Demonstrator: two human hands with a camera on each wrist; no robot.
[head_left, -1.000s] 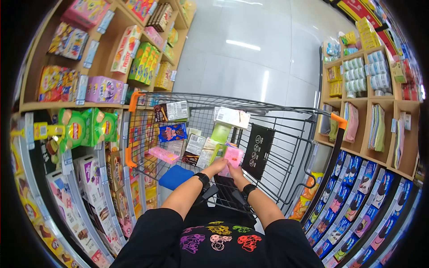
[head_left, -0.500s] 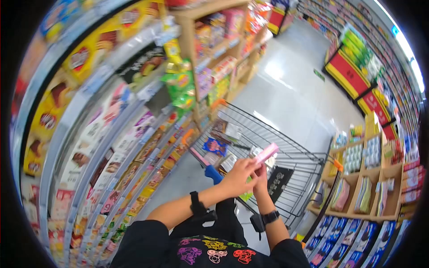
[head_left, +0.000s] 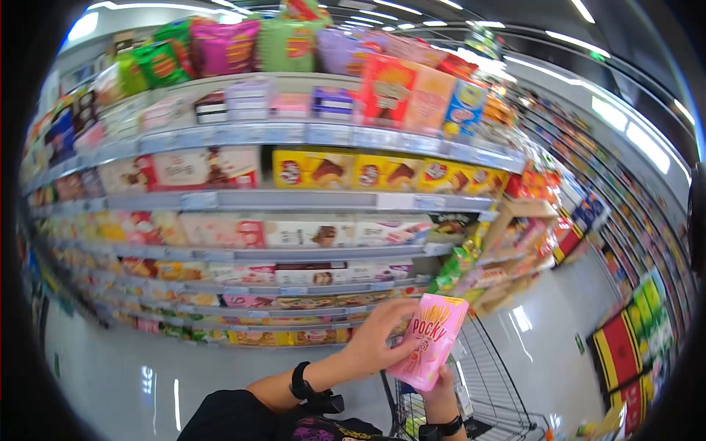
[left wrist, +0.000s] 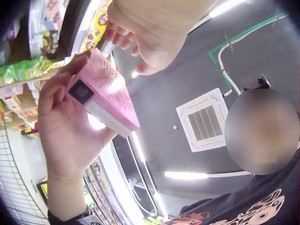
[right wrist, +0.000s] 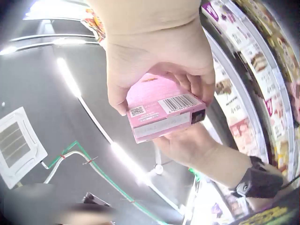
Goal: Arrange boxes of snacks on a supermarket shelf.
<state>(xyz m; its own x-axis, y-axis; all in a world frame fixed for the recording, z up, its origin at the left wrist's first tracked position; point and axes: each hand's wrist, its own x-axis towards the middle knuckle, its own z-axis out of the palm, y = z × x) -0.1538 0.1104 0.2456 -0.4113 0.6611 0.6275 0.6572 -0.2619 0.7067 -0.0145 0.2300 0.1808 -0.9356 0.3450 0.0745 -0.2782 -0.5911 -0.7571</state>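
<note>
In the head view a pink Pocky box [head_left: 434, 334] is held up at a tilt, its printed front toward the head camera. My right hand [head_left: 441, 393] grips it at the lower end, mostly hidden behind it. The right wrist view shows the right hand [right wrist: 159, 61] with thumb and fingers on opposite sides of the Pocky box [right wrist: 164, 108], a barcode facing that camera. My left hand [head_left: 379, 338] is at the box's left edge, fingers bent and thumb apart from them. In the left wrist view the left hand [left wrist: 150, 37] has loosely bent fingers beside the Pocky box [left wrist: 105, 89].
A long shelf unit [head_left: 294, 250] of boxed snacks runs across in front, with bagged snacks [head_left: 287, 48] on top. The wire cart [head_left: 493, 375] stands below and right of the hands. Glossy floor [head_left: 132, 375] lies to the left, and a red and yellow display [head_left: 625, 345] to the right.
The head view has turned left and up from the cart to the shelves. The Pocky box has been raised from over the cart, its front now showing. The left hand has loosened around it.
</note>
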